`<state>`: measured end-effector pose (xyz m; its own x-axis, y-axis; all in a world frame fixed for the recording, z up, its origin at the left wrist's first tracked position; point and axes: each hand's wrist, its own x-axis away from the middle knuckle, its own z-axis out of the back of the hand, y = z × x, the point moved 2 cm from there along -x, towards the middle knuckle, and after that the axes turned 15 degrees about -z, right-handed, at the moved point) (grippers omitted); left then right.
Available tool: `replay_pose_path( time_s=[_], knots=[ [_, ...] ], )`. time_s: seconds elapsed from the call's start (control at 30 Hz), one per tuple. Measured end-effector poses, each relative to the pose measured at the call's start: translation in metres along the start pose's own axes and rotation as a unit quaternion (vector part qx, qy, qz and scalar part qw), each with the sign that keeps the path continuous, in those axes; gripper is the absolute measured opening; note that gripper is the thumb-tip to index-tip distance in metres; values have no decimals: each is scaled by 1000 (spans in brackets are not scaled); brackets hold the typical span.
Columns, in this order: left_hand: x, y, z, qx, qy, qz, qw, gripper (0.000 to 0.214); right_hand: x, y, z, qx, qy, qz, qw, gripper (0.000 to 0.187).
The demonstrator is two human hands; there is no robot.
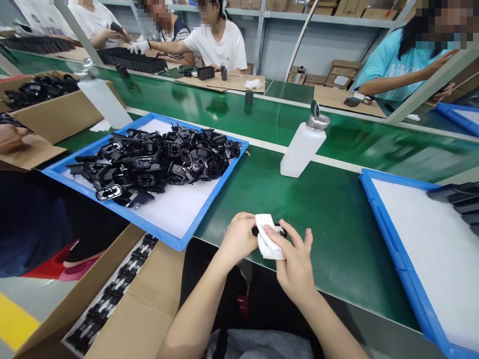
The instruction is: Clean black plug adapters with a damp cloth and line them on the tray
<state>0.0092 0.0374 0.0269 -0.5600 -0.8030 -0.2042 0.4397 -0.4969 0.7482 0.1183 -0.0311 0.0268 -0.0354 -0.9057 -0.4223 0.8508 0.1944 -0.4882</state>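
My left hand and my right hand meet just above the green workbench, near its front edge. My left hand grips a black plug adapter, which shows only at its ends. A white cloth is pressed around the adapter by my right fingers and hides most of it. Ahead and to the left, a blue tray lined with white holds a heaped pile of black plug adapters. Neither hand touches the tray.
A white dispensing bottle with a silver top stands beyond my hands. At right lies a white-lined blue tray holding black items. An open cardboard box of adapters sits at lower left beside a seated person's arm. Co-workers sit across the belt.
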Motion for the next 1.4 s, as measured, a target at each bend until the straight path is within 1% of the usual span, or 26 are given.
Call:
replay_pose_path(
  time_s=[0.07, 0.1, 0.17, 0.2, 0.23, 0.27, 0.33, 0.37, 0.4, 0.43, 0.47, 0.57, 0.67, 0.77, 0.9, 0.93, 0.97, 1.0, 1.07, 1.13, 1.17, 1.2, 1.23, 1.27, 1.33, 1.4],
  knots=[
    [0, -1, 0, -1, -2, 7, 1000, 13, 1, 9, 8, 12, -16, 45, 999, 45],
    [0, -1, 0, -3, -3, 8, 1000, 14, 1, 13, 11, 15, -22, 57, 998, 46],
    [0, -2, -1, -6, -3, 11, 1000, 18, -2, 20, 18, 3, -34, 52, 998, 44],
    [0, -3, -1, -5, -4, 11, 1000, 21, -4, 22, 20, -18, -40, 29, 999, 41],
    [0, -3, -2, -4, -2, 10, 1000, 26, -6, 25, 23, -52, -41, -11, 998, 37],
    [0, -2, -2, 0, 0, 6, 1000, 30, -8, 27, 25, -96, -31, -66, 993, 32],
    [0, -1, -2, 4, 9, -7, 1000, 35, -11, 31, 29, -177, 21, -189, 966, 26],
    [0, -1, -3, 3, 15, -12, 1000, 36, -10, 33, 31, -196, 54, -236, 950, 26],
    [0, -1, -3, -1, 23, -12, 1000, 36, -9, 34, 32, -197, 83, -262, 941, 26],
    [0, 0, -4, -5, 32, -9, 999, 35, -7, 34, 32, -181, 103, -263, 942, 26],
    [0, 0, -5, -10, 41, -7, 999, 36, -5, 33, 31, -153, 109, -243, 952, 26],
    [1, 2, -9, -25, 68, 2, 997, 36, 1, 29, 22, -67, 90, -141, 984, 30],
    [3, 6, -12, -35, 89, 8, 995, 28, 6, 20, 11, -3, 87, -77, 993, 35],
    [4, 9, -13, -43, 93, 1, 995, 17, 9, 6, 3, 14, 89, -52, 995, 38],
    [4, 10, -15, -60, 73, -6, 995, 17, 10, -12, -2, -24, 46, -14, 999, 38],
    [4, 10, -16, -60, 70, -9, 996, 18, 10, -13, 0, -43, 32, -17, 998, 37],
    [4, 10, -17, -57, 70, -10, 996, 20, 10, -11, 4, -65, 23, -36, 997, 36],
    [4, 10, -17, -54, 73, -10, 996, 21, 8, -8, 10, -91, 24, -69, 993, 35],
    [3, 10, -18, -52, 82, 1, 995, 22, 5, 4, 25, -142, 59, -165, 974, 30],
    [3, 10, -18, -57, 92, 19, 994, 30, 0, 19, 41, -163, 119, -255, 946, 26],
    [3, 10, -18, -61, 96, 25, 993, 34, -3, 25, 46, -157, 142, -285, 935, 25],
    [3, 10, -18, -64, 99, 29, 993, 36, -6, 30, 48, -142, 154, -299, 931, 25],
    [3, 10, -18, -67, 100, 31, 992, 37, -8, 32, 48, -123, 153, -294, 935, 25],
    [3, 11, -18, -68, 100, 32, 992, 37, -11, 32, 45, -102, 139, -273, 946, 24],
    [3, 10, -17, -69, 96, 31, 993, 36, -14, 25, 32, -62, 91, -208, 972, 25],
    [4, 10, -17, -70, 85, 23, 994, 27, -12, 13, 16, -35, 39, -143, 988, 29]
  ],
)
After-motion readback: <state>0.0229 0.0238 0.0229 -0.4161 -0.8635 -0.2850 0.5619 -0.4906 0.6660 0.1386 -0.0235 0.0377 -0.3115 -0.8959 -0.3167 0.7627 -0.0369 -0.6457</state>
